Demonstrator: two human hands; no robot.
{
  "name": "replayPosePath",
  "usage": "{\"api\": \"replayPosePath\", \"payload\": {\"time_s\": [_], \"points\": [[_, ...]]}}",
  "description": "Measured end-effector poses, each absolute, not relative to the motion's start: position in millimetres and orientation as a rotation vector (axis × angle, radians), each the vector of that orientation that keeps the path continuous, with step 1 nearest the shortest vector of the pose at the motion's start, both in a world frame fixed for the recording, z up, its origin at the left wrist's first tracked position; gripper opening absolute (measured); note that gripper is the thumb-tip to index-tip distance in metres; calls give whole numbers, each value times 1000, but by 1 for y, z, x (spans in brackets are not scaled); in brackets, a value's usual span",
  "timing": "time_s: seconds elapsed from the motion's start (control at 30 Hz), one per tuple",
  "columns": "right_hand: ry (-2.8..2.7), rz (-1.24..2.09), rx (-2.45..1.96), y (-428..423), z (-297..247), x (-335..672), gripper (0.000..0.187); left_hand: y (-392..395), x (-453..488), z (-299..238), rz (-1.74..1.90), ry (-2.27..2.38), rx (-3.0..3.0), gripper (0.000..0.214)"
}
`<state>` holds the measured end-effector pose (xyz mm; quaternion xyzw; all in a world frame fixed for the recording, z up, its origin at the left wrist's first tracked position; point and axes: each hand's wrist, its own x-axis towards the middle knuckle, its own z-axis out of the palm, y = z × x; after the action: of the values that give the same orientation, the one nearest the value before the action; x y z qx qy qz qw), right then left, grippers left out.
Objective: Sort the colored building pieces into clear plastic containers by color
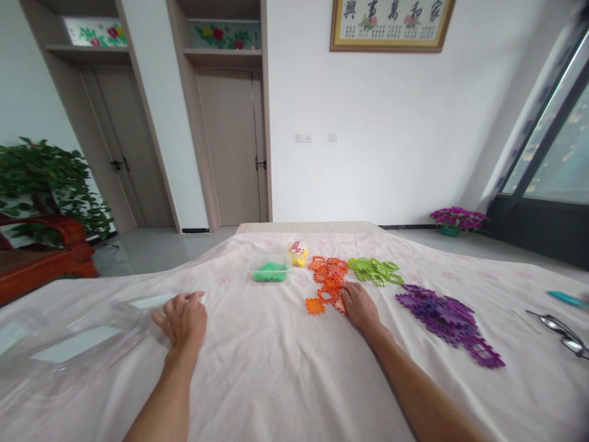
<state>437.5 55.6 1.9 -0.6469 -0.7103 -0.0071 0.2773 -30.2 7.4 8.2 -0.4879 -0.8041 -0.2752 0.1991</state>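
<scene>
My left hand (181, 319) rests on the cloth at the left, palm down with its fingers apart, beside a clear plastic container (142, 302). At the centre right, my right hand (361, 305) has its fingers closed at the near edge of a pile of orange toothed interlocking pieces (331, 270). A paler orange piece (340, 305) lies partly under those fingertips, which are mostly hidden. One single orange piece (315, 306) sits flat just left of them. Lime green pieces (375, 270) lie behind the right hand, and a purple heap (444, 316) spreads to its right.
A clear box of green pieces (270, 272) and a small labelled tub with yellow contents (299, 253) stand at the back. Clear packaging (76, 344) lies at far left. Glasses (564, 334) and a teal object (567, 299) are at right. The pink cloth (276, 368) is wrinkled.
</scene>
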Motion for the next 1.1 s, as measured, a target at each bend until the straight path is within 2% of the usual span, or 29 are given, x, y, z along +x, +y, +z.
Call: {"api": "replayPosePath", "payload": {"time_s": [0.23,0.53,0.73,0.87,1.1], "points": [[-1833,122,-1729,63,-4,446,39,-6,-3,10,-893,-2027,-1520,30],[-1813,185,-1598,63,-5,451,40,-26,64,37,-1179,-1322,-1805,20],[-1765,257,-1572,53,3,446,48,-50,111,45,-1366,-994,-2144,23],[-1722,335,-1407,43,8,440,52,-63,136,45,-1471,-742,-2355,26],[-1640,804,-1061,22,21,409,54,-66,143,44,-1473,-518,-2576,26]]}}
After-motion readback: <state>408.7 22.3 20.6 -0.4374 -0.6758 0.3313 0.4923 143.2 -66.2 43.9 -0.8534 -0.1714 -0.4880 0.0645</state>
